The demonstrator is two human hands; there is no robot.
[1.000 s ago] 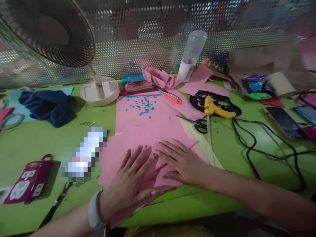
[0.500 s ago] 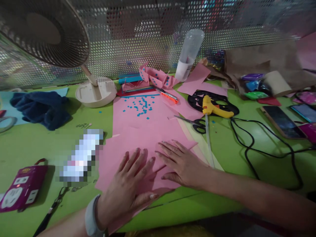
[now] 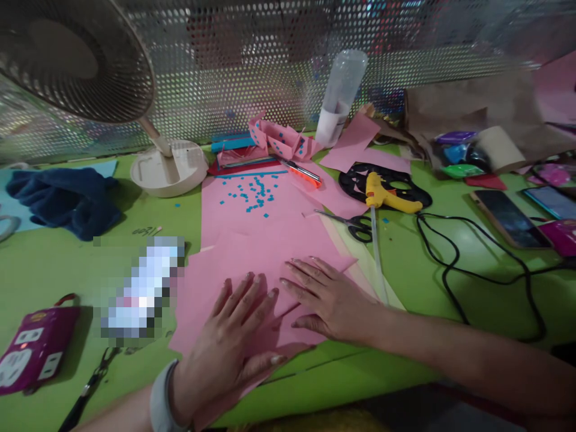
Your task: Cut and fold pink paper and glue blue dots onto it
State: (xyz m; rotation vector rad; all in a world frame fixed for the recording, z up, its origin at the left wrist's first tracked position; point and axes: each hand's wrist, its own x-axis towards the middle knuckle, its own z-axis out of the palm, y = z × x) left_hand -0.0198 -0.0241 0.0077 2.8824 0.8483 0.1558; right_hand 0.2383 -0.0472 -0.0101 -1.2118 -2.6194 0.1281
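Pink paper (image 3: 216,258) lies over the front middle of the green table. My left hand (image 3: 240,330) rests flat on it, fingers stretched out, a grey band on the wrist. Beside it on the right, my right hand (image 3: 319,294) also lies flat with fingers extended, near a folded or overlapping edge of the paper. Neither hand grips anything. Small blue paper squares (image 3: 258,195) are scattered on the pink sheet beyond my hands. Black-handled scissors (image 3: 357,227) lie past my right hand, and an orange box cutter (image 3: 306,174) lies farther back.
A yellow glue gun (image 3: 382,195) sits on a black mask-shaped piece, its black cord (image 3: 454,252) looping to the right. On the left are a fan (image 3: 168,168), a blue cloth (image 3: 67,201), a blurred-out phone (image 3: 144,288) and a purple box (image 3: 38,345). A plastic bottle (image 3: 339,102) leans behind.
The whole view has shifted slightly, so things sit a little farther left. Both hands stay flat on the pink paper in nearly the same pose.
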